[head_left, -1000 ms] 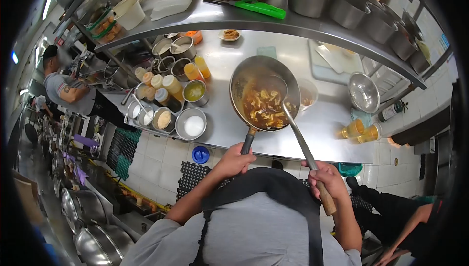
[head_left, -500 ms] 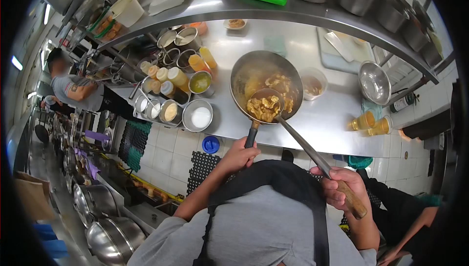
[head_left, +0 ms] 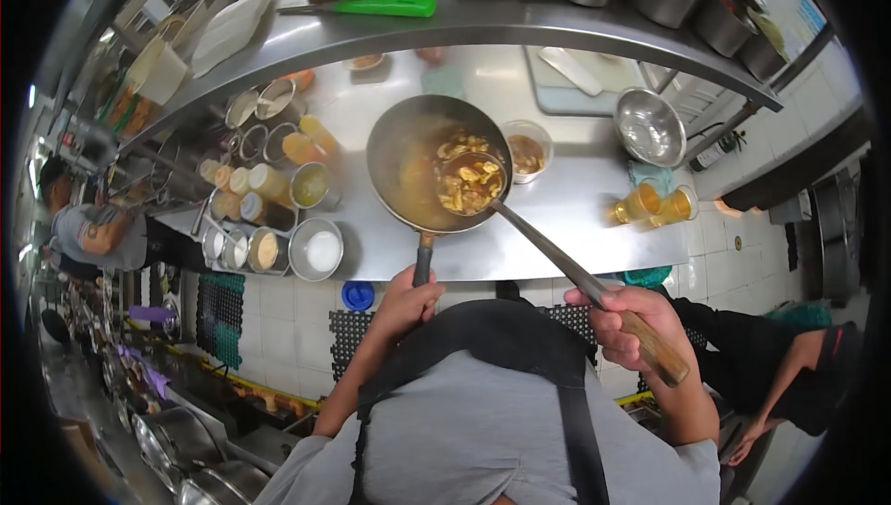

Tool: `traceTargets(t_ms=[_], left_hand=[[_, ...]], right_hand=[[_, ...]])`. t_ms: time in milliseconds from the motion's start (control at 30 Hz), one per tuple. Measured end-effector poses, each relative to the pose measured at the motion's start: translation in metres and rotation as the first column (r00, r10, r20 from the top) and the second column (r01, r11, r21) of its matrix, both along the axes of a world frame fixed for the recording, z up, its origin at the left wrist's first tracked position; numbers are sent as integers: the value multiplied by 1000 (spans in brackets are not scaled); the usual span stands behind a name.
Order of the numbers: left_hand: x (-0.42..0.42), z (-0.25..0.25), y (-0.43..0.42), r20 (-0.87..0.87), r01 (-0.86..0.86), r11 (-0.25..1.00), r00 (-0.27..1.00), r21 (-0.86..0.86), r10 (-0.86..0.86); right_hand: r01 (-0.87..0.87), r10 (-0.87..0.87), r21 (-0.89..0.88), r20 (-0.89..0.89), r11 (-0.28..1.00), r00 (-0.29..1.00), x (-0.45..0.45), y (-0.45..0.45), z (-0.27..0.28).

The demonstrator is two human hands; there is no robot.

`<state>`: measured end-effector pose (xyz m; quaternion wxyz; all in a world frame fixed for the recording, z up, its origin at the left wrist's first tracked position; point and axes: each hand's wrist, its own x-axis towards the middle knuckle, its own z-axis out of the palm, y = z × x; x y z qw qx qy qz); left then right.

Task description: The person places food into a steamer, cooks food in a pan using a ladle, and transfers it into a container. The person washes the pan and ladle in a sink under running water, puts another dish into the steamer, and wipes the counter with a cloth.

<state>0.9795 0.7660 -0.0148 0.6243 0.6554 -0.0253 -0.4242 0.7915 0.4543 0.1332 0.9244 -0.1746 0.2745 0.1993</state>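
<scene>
Left hand (head_left: pixel 408 303) wrapped around handle (head_left: pixel 423 262) of frying pan (head_left: pixel 399 148); right hand (head_left: pixel 631 324) curled around wooden grip (head_left: pixel 655 349) of ladle (head_left: pixel 557 262). Pan over tabletop (head_left: pixel 585 203), resting or raised unclear. Ladle's head inside pan, heaped with saucy chopped food (head_left: pixel 469 185). Plastic tub (head_left: pixel 531 177) just right of pan; steel bowl (head_left: pixel 300 252) with white contents to left.

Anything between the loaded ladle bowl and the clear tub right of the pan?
Just the right rim of the pan: the ladle, held in the right hand, has its bowl inside that rim; the tub sits outside. Nothing else visible.
</scene>
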Motion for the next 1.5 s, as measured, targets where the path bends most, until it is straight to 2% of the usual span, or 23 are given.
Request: traceTargets(t_ms=[100,200,633,733,833,900,1000,1067,1100,1200,1233,1333,1433,1500], left_hand=[[6,-1,-2,4,-3,1000,1000,-17,3],[11,-1,-4,15,-1,1000,1000,-6,1],[30,14,-12,26,-41,997,999,60,40],[34,14,-9,45,-42,996,998,73,39],[35,11,-6,39,-47,997,998,68,44],[39,7,-5,38,-40,998,999,55,38],[38,11,-5,52,-42,997,998,64,39],[38,10,-5,59,-35,998,998,55,32],[38,10,-4,63,-32,998,998,51,29],[38,8,-1,88,-4,999,996,53,0],[37,10,-1,90,-1,997,996,79,-6],[36,16,-4,87,16,992,996,128,-27],[34,15,-4,64,27,992,997,124,-35],[34,10,-5,41,36,994,998,106,-40]], right_hand=[[9,-9,-2,55,1000,998,8,-5,-2],[36,-36,32,20,999,999,16,-11,-1],[144,-144,6,115,990,983,28,-45,7],[172,-166,-27,139,985,976,25,-50,-4],[172,-149,-202,124,964,981,23,-56,-25],[120,-92,-389,88,913,992,28,-54,-34],[40,-10,-638,50,769,999,31,-48,-57],[-6,34,-763,21,646,999,33,-40,-80],[-60,58,-840,-34,540,998,35,-33,-86],[-94,67,-929,-74,357,995,32,-17,-96],[-90,71,-938,-70,335,995,30,-14,-99],[-1,3,-912,0,409,1000,24,-8,-104],[146,-94,-743,111,653,989,16,-15,-95],[175,-91,-701,156,691,984,11,-17,-89]])
